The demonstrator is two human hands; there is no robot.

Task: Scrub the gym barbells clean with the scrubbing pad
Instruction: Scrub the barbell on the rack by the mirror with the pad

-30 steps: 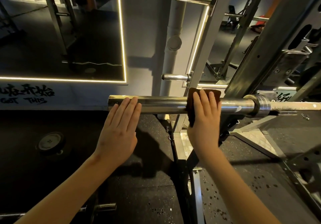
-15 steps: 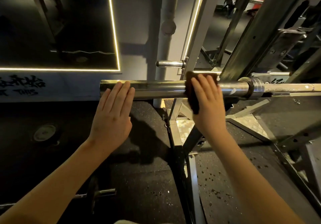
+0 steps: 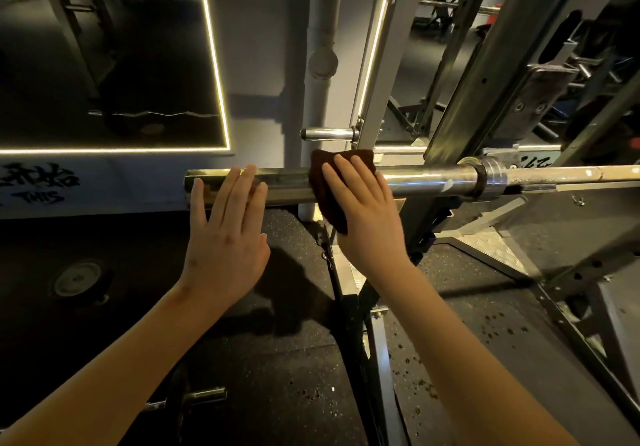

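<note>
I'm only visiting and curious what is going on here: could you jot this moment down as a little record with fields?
place: gym, barbell lying level in a rack
left hand: lies flat on the barbell near its free end, fingers straight
right hand: presses the scrubbing pad against the barbell, fingers straight
scrubbing pad: dark brown, draped over the top and front of the bar
floor: dark speckled rubber

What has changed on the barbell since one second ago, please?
The right hand slid the scrubbing pad a little leftward along the barbell, toward the left hand. Nothing was grasped or released. The left hand stayed flat on the bar's free end.
</note>
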